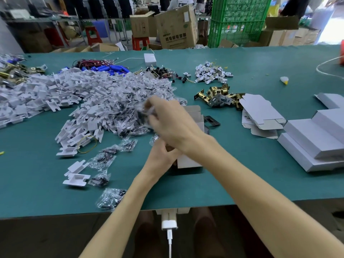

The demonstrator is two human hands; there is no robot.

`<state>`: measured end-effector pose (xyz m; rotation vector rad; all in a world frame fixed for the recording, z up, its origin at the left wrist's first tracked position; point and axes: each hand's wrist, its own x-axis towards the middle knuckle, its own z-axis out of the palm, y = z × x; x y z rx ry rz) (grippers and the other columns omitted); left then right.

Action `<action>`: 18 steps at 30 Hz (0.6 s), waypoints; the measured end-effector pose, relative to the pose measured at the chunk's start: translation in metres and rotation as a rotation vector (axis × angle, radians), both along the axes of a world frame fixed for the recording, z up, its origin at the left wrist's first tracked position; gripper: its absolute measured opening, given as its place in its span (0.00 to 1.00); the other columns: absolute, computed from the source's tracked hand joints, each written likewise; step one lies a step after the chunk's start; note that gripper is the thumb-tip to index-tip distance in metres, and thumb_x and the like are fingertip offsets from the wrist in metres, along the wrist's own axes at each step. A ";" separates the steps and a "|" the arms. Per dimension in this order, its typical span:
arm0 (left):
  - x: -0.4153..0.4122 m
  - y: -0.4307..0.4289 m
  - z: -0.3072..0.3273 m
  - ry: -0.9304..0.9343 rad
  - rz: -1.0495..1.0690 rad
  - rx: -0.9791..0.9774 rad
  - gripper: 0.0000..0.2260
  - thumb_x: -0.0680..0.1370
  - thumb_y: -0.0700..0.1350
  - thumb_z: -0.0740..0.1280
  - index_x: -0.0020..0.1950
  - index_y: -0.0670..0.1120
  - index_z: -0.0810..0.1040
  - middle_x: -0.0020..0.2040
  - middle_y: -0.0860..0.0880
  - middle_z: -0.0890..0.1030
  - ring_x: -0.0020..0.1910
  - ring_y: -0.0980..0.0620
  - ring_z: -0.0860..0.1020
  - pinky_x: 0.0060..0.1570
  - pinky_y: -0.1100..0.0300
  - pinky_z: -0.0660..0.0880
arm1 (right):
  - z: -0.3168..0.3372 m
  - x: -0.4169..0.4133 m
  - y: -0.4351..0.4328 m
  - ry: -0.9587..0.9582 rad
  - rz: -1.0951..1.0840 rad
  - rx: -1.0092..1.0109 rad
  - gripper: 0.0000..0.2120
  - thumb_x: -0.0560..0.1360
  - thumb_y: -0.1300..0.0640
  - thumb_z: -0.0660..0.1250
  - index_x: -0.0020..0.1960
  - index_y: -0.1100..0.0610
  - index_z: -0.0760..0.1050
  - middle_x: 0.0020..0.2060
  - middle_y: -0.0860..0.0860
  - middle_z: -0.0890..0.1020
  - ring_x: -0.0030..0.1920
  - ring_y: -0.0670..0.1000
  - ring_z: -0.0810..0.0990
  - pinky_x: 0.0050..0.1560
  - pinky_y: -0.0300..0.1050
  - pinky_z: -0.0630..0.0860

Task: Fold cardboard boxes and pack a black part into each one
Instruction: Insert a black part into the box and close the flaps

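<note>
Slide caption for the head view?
Right hand grips a bag of black parts; left hand holds a white box.

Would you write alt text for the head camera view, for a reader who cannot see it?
Over a green table, a person's right hand grips a clear bag of black parts, blurred, while the left hand holds a small white box nearer the viewer. White plastic trays and more bags are heaped at left; brass latches and flat boxes lie at right.

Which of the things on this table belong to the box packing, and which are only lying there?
Job: small box in left hand; bag of black parts in right hand; flat box blanks; bag pile.
Lying about, likely: brass latches; blue cylinders; red wires.
</note>
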<state>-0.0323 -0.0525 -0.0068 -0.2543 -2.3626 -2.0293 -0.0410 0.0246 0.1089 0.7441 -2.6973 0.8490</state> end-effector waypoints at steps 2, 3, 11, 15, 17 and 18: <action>0.001 -0.002 0.002 -0.021 -0.017 0.055 0.05 0.81 0.40 0.72 0.55 0.45 0.78 0.44 0.55 0.85 0.45 0.55 0.82 0.39 0.65 0.75 | 0.009 0.001 0.019 0.014 -0.019 -0.095 0.07 0.82 0.63 0.61 0.58 0.59 0.75 0.44 0.57 0.85 0.40 0.59 0.83 0.43 0.58 0.81; 0.003 -0.003 0.003 -0.022 -0.038 0.089 0.08 0.80 0.43 0.73 0.57 0.45 0.79 0.46 0.54 0.86 0.45 0.56 0.83 0.37 0.63 0.76 | 0.013 -0.001 0.029 0.019 -0.036 -0.137 0.08 0.82 0.63 0.62 0.59 0.59 0.75 0.45 0.57 0.85 0.41 0.58 0.84 0.44 0.58 0.81; 0.004 -0.005 0.005 0.018 -0.106 0.173 0.15 0.77 0.49 0.76 0.62 0.51 0.81 0.59 0.49 0.86 0.56 0.41 0.85 0.46 0.52 0.83 | 0.020 -0.014 0.099 0.057 -0.155 -0.090 0.06 0.82 0.60 0.67 0.56 0.55 0.81 0.53 0.54 0.82 0.47 0.52 0.81 0.52 0.46 0.76; 0.004 -0.005 0.004 0.058 -0.141 0.184 0.16 0.75 0.49 0.77 0.61 0.54 0.82 0.60 0.48 0.86 0.58 0.42 0.84 0.58 0.49 0.82 | 0.017 -0.009 0.107 0.124 -0.143 -0.121 0.04 0.81 0.60 0.68 0.54 0.56 0.82 0.48 0.51 0.79 0.40 0.40 0.76 0.44 0.29 0.69; 0.003 -0.004 0.004 0.062 -0.148 0.185 0.16 0.75 0.49 0.77 0.62 0.54 0.82 0.60 0.48 0.86 0.58 0.43 0.84 0.54 0.52 0.83 | 0.015 -0.003 0.108 0.175 -0.118 -0.136 0.04 0.81 0.61 0.68 0.54 0.57 0.82 0.47 0.49 0.78 0.41 0.41 0.76 0.46 0.31 0.72; 0.004 -0.004 0.005 0.064 -0.150 0.184 0.15 0.75 0.49 0.77 0.61 0.54 0.81 0.60 0.49 0.86 0.57 0.45 0.85 0.48 0.56 0.82 | 0.012 -0.001 0.108 0.198 -0.094 -0.123 0.04 0.81 0.62 0.68 0.54 0.57 0.82 0.47 0.48 0.78 0.42 0.42 0.77 0.48 0.34 0.74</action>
